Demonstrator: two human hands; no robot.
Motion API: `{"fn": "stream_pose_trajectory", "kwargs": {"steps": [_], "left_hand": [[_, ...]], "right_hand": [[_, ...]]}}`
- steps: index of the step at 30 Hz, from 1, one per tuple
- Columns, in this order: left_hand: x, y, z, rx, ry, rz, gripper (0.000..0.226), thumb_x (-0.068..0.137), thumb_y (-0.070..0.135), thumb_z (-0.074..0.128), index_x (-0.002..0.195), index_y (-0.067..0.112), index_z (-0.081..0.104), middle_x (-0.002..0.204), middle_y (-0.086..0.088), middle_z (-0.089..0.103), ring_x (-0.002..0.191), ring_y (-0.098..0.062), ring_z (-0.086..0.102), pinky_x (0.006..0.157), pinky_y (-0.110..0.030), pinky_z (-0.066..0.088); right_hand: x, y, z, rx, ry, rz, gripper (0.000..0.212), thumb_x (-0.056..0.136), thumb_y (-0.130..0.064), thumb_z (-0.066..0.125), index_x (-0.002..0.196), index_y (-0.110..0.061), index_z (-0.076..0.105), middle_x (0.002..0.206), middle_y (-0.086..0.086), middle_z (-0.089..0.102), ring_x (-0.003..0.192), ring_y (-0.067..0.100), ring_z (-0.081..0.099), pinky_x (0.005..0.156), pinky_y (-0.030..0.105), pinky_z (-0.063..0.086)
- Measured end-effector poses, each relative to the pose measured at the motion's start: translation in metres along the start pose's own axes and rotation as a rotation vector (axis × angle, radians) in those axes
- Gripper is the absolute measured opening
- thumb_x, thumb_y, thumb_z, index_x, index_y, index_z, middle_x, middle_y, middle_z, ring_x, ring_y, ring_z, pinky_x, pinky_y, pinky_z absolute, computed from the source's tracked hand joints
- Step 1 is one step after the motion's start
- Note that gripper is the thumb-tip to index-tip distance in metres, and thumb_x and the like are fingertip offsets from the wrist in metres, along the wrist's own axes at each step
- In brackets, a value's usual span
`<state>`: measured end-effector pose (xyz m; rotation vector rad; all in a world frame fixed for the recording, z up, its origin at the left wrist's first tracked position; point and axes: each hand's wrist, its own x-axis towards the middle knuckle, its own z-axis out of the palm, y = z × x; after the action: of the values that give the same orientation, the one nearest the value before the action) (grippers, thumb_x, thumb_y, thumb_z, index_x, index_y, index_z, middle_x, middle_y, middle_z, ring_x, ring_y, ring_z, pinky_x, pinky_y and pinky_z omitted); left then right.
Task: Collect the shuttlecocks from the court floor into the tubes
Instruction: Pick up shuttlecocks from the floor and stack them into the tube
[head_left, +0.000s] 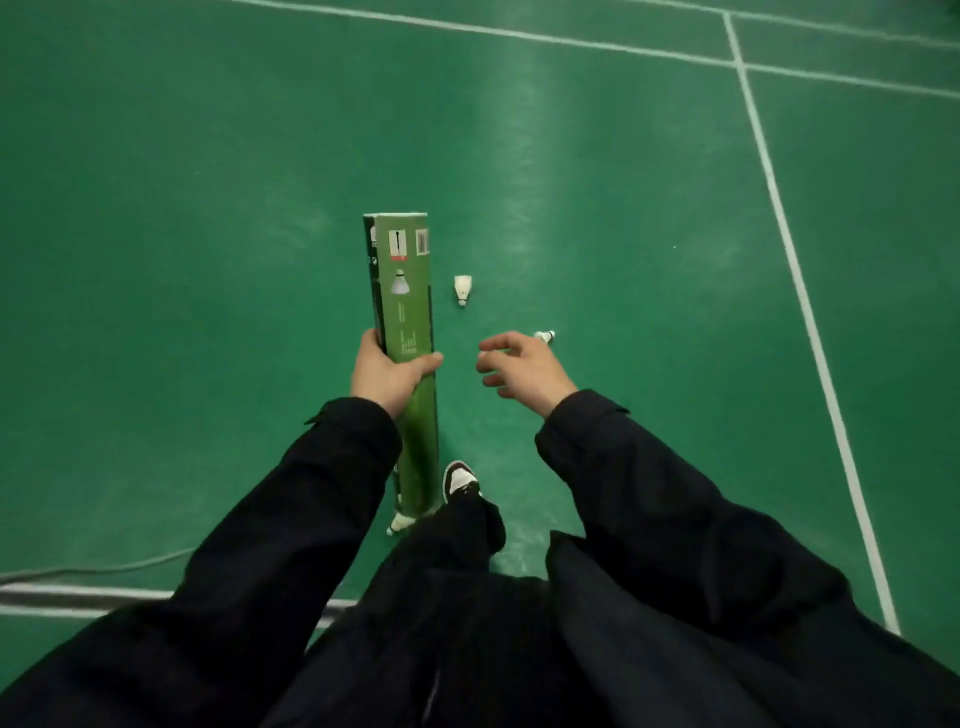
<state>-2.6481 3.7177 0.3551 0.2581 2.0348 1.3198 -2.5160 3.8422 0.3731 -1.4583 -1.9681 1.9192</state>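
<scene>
Cable (93, 569), thin and grey, lies on the green court floor (208, 156) at the far left, next to a white and dark floor stripe (78, 597). Next comes the left hand (387, 376), coming out of a black sleeve (291, 519). Its fingers (368, 345) and thumb are curled round a long green tube (405, 332), gripping it near the middle. The tube points away from the person, and its far end looks closed. It has a small picture of a shuttlecock on it, a barcode label near the far end and some pale print lower down. At the tube's near end, a white shuttlecock (401, 524) pokes out past it, and you cannot tell if it is inside the tube or lying on the floor. Just right of that is a black and white shoe (460, 480) below a dark trouser leg. Further up, just right of the tube, a white feather shuttlecock (462, 289) lies on the floor with its round cork end pointing toward the person. Then comes the right hand (519, 371), held above the floor with its fingers loosely spread and a bit bent, holding nothing. Another white shuttlecock (545, 336) peeks out just behind this hand, partly hidden. White court lines (810, 312) run along the right side and across the top.
</scene>
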Motion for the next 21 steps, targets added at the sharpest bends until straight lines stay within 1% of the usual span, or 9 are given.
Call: {"fn": "stream_pose_trajectory", "kwargs": {"steps": [2, 4, 6, 9, 11, 13, 17, 19, 21], "left_hand": [[0.055, 0.008, 0.025, 0.015, -0.01, 0.003, 0.06, 0.081, 0.014, 0.089, 0.127, 0.009, 0.05, 0.118, -0.006, 0.063, 0.109, -0.027, 0.065, 0.094, -0.037, 0.052], [0.104, 0.011, 0.046, 0.006, -0.024, -0.011, 0.067, 0.081, 0.015, 0.089, 0.135, 0.008, 0.05, 0.124, -0.006, 0.064, 0.112, -0.027, 0.065, 0.099, -0.04, 0.053], [0.144, 0.011, 0.062, 0.027, -0.027, -0.034, 0.072, 0.081, 0.016, 0.088, 0.141, 0.01, 0.048, 0.129, -0.005, 0.063, 0.113, -0.025, 0.064, 0.1, -0.039, 0.052], [0.206, -0.007, 0.084, 0.096, 0.074, -0.041, 0.065, 0.08, 0.015, 0.088, 0.132, 0.019, 0.049, 0.125, 0.0, 0.062, 0.111, -0.022, 0.062, 0.104, -0.044, 0.052], [0.257, -0.038, 0.102, 0.182, 0.132, -0.012, 0.07, 0.078, 0.012, 0.088, 0.136, 0.021, 0.049, 0.129, -0.003, 0.061, 0.116, -0.027, 0.06, 0.108, -0.052, 0.05], [0.312, -0.083, 0.124, 0.329, 0.163, 0.033, 0.077, 0.075, 0.011, 0.088, 0.141, 0.019, 0.049, 0.132, -0.007, 0.06, 0.121, -0.032, 0.059, 0.109, -0.057, 0.047], [0.419, -0.174, 0.174, 0.595, 0.154, 0.177, 0.074, 0.074, 0.011, 0.088, 0.138, 0.019, 0.052, 0.126, -0.009, 0.061, 0.113, -0.029, 0.053, 0.108, -0.063, 0.041], [0.462, -0.215, 0.192, 0.683, 0.149, 0.255, 0.075, 0.076, 0.01, 0.087, 0.139, 0.017, 0.05, 0.126, -0.01, 0.06, 0.112, -0.028, 0.05, 0.109, -0.067, 0.035], [0.5, -0.248, 0.203, 0.717, 0.151, 0.29, 0.074, 0.076, 0.007, 0.087, 0.139, 0.015, 0.05, 0.125, -0.011, 0.06, 0.114, -0.029, 0.05, 0.11, -0.068, 0.033]], "right_hand": [[0.063, -0.005, -0.019, 0.005, 0.033, 0.003, 0.021, 0.097, -0.009, 0.061, 0.117, -0.01, 0.064, 0.099, 0.01, 0.067, 0.068, 0.011, 0.061, 0.056, 0.019, 0.045], [0.12, -0.001, -0.039, -0.002, 0.07, 0.023, 0.017, 0.096, -0.008, 0.061, 0.113, -0.011, 0.064, 0.098, 0.01, 0.068, 0.069, 0.012, 0.061, 0.059, 0.019, 0.045], [0.17, 0.012, -0.058, -0.017, 0.131, 0.068, 0.016, 0.097, -0.009, 0.06, 0.112, -0.011, 0.065, 0.099, 0.012, 0.069, 0.073, 0.015, 0.062, 0.065, 0.025, 0.046], [0.254, 0.042, -0.084, -0.071, 0.211, 0.116, 0.021, 0.096, -0.011, 0.062, 0.116, -0.01, 0.066, 0.108, 0.014, 0.073, 0.087, 0.023, 0.069, 0.081, 0.035, 0.054], [0.324, 0.08, -0.096, -0.147, 0.262, 0.133, 0.023, 0.095, -0.015, 0.063, 0.118, -0.012, 0.067, 0.108, 0.012, 0.073, 0.096, 0.029, 0.07, 0.09, 0.041, 0.055], [0.398, 0.13, -0.101, -0.22, 0.323, 0.162, 0.026, 0.096, -0.017, 0.064, 0.121, -0.014, 0.066, 0.11, 0.009, 0.073, 0.099, 0.029, 0.069, 0.091, 0.038, 0.053], [0.548, 0.241, -0.105, -0.356, 0.319, 0.219, 0.036, 0.097, -0.02, 0.06, 0.132, -0.014, 0.061, 0.124, 0.013, 0.069, 0.112, 0.033, 0.065, 0.097, 0.037, 0.05], [0.61, 0.294, -0.101, -0.447, 0.27, 0.232, 0.042, 0.098, -0.02, 0.059, 0.14, -0.014, 0.056, 0.136, 0.016, 0.06, 0.116, 0.033, 0.062, 0.101, 0.037, 0.048], [0.661, 0.342, -0.097, -0.54, 0.222, 0.271, 0.049, 0.1, -0.02, 0.056, 0.149, -0.019, 0.049, 0.151, 0.018, 0.044, 0.117, 0.034, 0.061, 0.107, 0.041, 0.046]]}}
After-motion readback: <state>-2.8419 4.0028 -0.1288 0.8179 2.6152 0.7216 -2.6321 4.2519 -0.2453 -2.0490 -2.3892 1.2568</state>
